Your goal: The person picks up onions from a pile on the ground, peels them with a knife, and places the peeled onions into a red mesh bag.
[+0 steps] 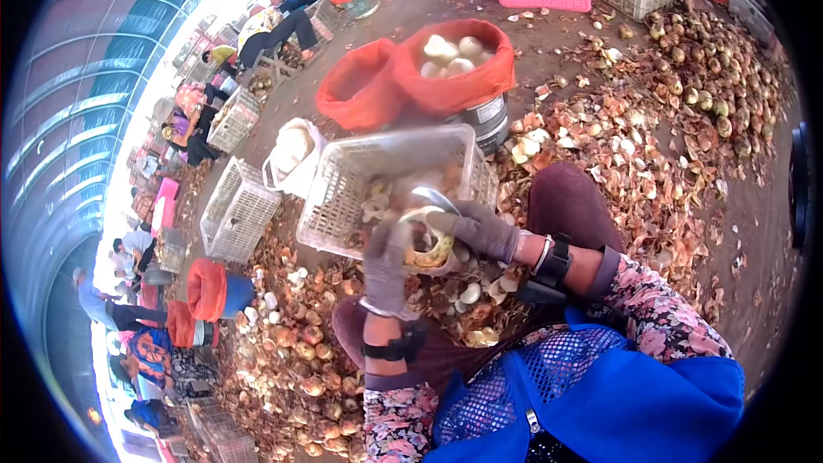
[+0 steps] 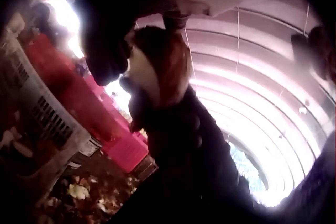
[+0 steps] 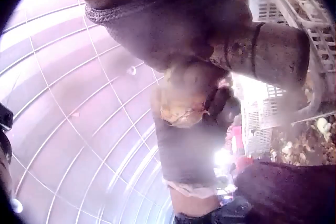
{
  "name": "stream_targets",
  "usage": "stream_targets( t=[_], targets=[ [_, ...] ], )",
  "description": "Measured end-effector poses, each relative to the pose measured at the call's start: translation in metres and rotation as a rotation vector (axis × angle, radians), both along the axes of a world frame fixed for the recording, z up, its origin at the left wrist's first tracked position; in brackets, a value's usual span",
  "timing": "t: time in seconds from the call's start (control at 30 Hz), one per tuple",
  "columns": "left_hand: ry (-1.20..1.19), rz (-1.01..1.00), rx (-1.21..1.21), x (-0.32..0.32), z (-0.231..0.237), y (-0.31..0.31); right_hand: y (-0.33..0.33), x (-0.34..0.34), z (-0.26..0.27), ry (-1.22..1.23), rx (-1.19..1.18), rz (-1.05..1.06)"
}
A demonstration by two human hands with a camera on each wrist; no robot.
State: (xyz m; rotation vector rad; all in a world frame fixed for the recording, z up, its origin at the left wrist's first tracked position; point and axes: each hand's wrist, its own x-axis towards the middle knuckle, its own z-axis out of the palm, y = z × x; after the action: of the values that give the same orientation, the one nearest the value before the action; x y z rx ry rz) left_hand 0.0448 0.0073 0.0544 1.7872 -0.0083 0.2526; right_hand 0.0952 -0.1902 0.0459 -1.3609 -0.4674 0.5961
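Both hands wear grey-brown gloves and meet in front of the lap. My left hand (image 1: 388,266) grips a partly peeled onion (image 1: 439,254), its fingers curled at the side. From the right, my right hand (image 1: 482,230) closes over a knife whose silvery blade (image 1: 435,198) shows blurred above the onion. In the left wrist view the onion (image 2: 164,69) has brown skin beside pale flesh. The right wrist view shows the onion (image 3: 184,109) between the two gloves, partly hidden by the fingers. Just beyond the hands stands a pale plastic crate (image 1: 343,210) with pieces in it.
Two red-lined buckets stand beyond the crate; one red liner (image 1: 454,96) holds peeled white onions. A white bag (image 1: 296,153) stands beside the crate. Onion skins (image 1: 591,163) cover the ground, with unpeeled onions (image 1: 720,69) piled right. Other people sit along the left.
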Motion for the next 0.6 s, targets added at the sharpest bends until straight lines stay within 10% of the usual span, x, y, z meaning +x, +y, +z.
stream_targets(
  t=[0.57,0.6],
  targets=[
    [-0.022,0.315,-0.698,-0.025,-0.042,-0.019,0.043,-0.004,-0.057,-0.384,0.065,-0.119],
    [-0.186,0.290,-0.259,-0.026,-0.047,-0.013,0.042,-0.003,-0.058,-0.361,0.070,-0.117]
  ],
)
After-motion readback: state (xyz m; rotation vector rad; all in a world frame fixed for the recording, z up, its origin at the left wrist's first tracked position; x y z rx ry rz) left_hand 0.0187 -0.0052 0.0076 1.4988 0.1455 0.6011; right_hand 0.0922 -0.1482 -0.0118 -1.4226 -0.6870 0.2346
